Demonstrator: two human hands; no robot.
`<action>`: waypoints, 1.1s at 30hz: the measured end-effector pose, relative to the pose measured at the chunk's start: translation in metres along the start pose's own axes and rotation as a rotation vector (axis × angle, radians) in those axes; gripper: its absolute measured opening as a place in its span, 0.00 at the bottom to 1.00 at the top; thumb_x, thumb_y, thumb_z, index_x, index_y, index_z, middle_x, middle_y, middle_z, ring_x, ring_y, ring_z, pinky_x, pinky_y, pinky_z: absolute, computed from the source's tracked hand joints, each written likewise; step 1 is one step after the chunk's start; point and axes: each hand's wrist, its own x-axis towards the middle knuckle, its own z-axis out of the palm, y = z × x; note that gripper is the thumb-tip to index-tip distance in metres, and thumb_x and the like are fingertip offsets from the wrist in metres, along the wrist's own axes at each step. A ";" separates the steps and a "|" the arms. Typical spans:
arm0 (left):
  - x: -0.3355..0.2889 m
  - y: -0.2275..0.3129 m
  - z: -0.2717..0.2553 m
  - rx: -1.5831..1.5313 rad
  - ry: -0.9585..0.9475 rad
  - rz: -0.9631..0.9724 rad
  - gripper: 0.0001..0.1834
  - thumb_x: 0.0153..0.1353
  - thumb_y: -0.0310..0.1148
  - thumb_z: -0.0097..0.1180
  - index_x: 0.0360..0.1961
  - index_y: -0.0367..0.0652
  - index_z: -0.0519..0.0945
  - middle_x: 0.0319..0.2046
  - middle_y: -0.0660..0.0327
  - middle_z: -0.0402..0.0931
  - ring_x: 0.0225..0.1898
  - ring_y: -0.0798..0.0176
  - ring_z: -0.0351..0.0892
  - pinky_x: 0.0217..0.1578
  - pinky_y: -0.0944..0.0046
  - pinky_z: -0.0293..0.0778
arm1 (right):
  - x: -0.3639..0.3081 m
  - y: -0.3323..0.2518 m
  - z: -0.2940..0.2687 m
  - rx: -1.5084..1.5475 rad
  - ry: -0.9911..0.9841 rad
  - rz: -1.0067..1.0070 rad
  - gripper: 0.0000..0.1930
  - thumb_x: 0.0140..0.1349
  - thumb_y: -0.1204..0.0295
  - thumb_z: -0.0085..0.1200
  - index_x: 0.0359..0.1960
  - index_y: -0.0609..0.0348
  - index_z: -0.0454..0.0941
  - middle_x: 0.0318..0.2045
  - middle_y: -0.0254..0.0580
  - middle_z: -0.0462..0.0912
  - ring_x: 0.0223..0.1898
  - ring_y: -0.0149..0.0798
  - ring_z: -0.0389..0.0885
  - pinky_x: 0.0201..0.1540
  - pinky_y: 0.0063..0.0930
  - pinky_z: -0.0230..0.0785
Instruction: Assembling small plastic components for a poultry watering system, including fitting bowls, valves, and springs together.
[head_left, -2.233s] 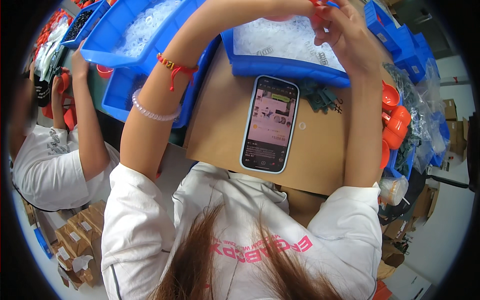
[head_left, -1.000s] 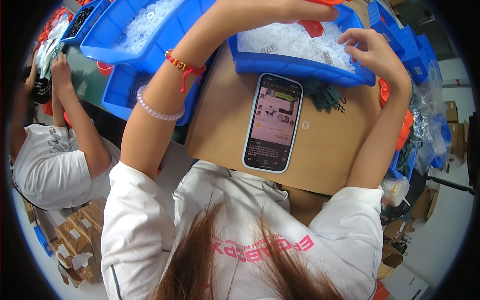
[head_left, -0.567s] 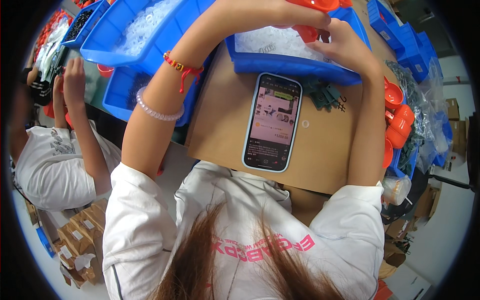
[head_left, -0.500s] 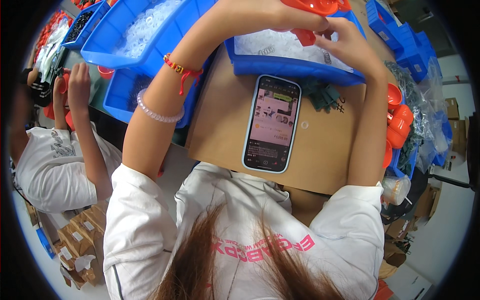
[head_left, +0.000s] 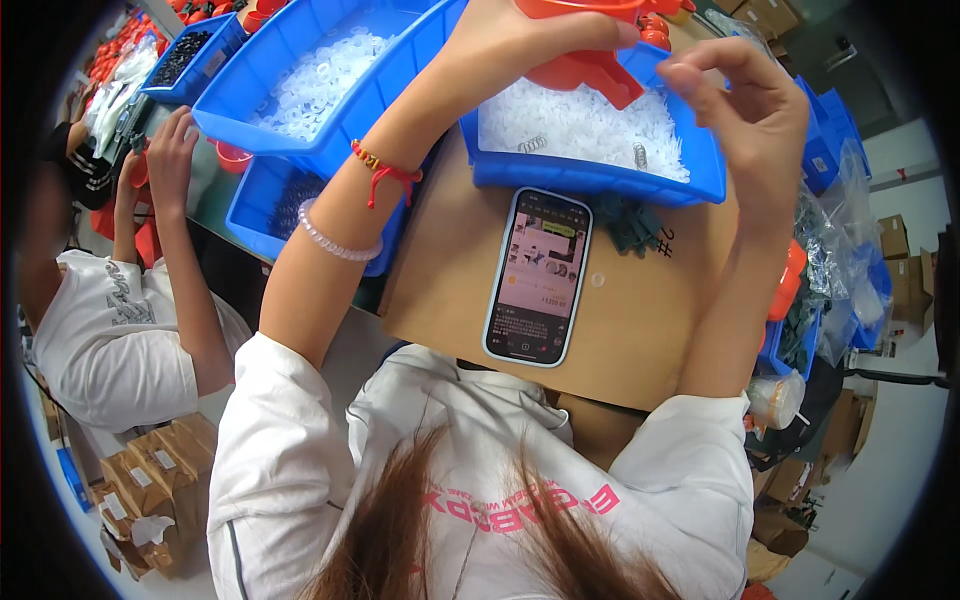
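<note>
At the top, my left hand [head_left: 525, 30] is closed round a red plastic cup-shaped part [head_left: 580, 72] with a short blocky stub, over a blue bin [head_left: 600, 184]. Small whitish translucent plastic pieces [head_left: 590, 130] fill that bin, and metal coil springs [head_left: 640, 155] lie among them. To the right of the red part, and apart from it, my right hand [head_left: 750, 110] is raised. Its thumb and index finger are bent together in a pinch; anything between them is too small to make out.
A phone [head_left: 538, 275] with a lit screen lies on the cardboard [head_left: 450, 270], near dark green pieces [head_left: 632, 228] and a small clear ring [head_left: 598, 280]. Another blue bin [head_left: 240, 118] holds white rings. Red cups [head_left: 788, 280] are at right. A co-worker's hand [head_left: 172, 155] is at left.
My right hand has left the red part and moved right. My left hand still holds the part, now further left. The whole view has shifted slightly.
</note>
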 end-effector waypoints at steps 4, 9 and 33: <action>0.001 -0.001 -0.003 -0.039 0.021 -0.008 0.15 0.49 0.31 0.58 0.38 0.37 0.74 0.30 0.64 0.75 0.32 0.74 0.73 0.32 0.74 0.69 | 0.000 0.001 0.018 -0.149 0.066 -0.155 0.04 0.51 0.81 0.56 0.28 0.63 0.75 0.27 0.33 0.77 0.31 0.24 0.74 0.28 0.15 0.63; 0.001 0.002 -0.001 -0.043 0.045 0.055 0.14 0.50 0.32 0.57 0.38 0.37 0.74 0.31 0.64 0.75 0.31 0.74 0.73 0.32 0.74 0.69 | 0.001 0.003 0.023 -0.163 0.109 -0.168 0.04 0.50 0.80 0.57 0.28 0.63 0.76 0.27 0.33 0.78 0.31 0.24 0.74 0.29 0.16 0.64; -0.011 0.004 0.003 -0.216 -0.179 -0.126 0.16 0.52 0.35 0.52 0.39 0.35 0.75 0.34 0.61 0.75 0.36 0.70 0.73 0.39 0.73 0.67 | 0.011 0.034 0.003 0.279 0.036 0.031 0.17 0.56 0.68 0.49 0.46 0.64 0.68 0.32 0.34 0.75 0.26 0.23 0.74 0.23 0.12 0.66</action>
